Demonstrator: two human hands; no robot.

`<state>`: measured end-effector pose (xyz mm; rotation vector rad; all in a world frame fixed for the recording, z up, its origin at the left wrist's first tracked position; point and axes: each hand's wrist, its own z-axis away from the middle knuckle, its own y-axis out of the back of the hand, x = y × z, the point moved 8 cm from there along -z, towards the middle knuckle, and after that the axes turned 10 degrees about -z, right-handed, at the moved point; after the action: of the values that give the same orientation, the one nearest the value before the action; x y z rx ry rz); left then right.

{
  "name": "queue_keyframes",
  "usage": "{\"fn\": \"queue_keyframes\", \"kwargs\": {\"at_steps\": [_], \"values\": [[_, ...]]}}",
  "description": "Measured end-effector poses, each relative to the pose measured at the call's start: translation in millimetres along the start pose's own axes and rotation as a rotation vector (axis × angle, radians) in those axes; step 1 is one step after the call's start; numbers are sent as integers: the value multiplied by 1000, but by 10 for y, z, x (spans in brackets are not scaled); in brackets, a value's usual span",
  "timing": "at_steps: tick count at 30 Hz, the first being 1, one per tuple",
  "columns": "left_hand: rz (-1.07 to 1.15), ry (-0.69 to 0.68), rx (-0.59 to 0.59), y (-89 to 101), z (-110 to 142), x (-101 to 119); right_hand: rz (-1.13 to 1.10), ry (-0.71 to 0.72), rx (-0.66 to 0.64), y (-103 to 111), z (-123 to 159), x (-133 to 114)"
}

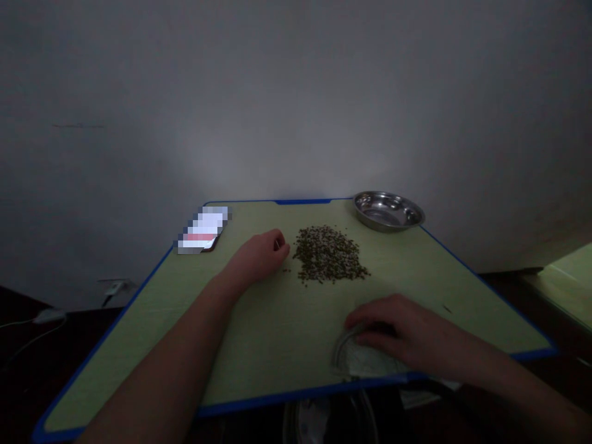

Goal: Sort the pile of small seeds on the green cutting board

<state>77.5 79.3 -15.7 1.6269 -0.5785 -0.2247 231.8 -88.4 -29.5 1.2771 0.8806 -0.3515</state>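
A loose pile of small dark and pale seeds or beans (328, 254) lies spread in the middle of the table. My left hand (263, 254) rests just left of the pile, thumb and fingers curled together in a pinch; whatever is between them is hidden. A few stray grains (287, 270) lie under its fingertips. Close to the front edge, my right hand (398, 327) has its thumb and fingers closed on the rim of a see-through plastic container (365, 362). Part of this container is covered by the hand, and its exact kind is unclear.
A shiny metal bowl (387, 213) stands at the back right corner of the light green table (268, 351), which has a blue edge. At the back left lies a lit phone (203, 229). Behind is a grey wall (287, 111). Below the front edge a round vessel (329, 419) partly shows.
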Motion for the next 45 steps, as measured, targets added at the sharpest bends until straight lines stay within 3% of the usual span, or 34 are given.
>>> {"fn": "queue_keyframes", "kwargs": {"at_steps": [10,21,34,45], "values": [[-4,5,-9,-15,2,-15,-37,-45,-2,-18,83,28],[14,3,-24,-13,7,-19,-42,-148,54,342,126,396],[9,71,11,60,29,-140,56,-34,146,473,-446,372],[-6,81,29,76,32,-203,219,69,199,515,-828,204]]}}
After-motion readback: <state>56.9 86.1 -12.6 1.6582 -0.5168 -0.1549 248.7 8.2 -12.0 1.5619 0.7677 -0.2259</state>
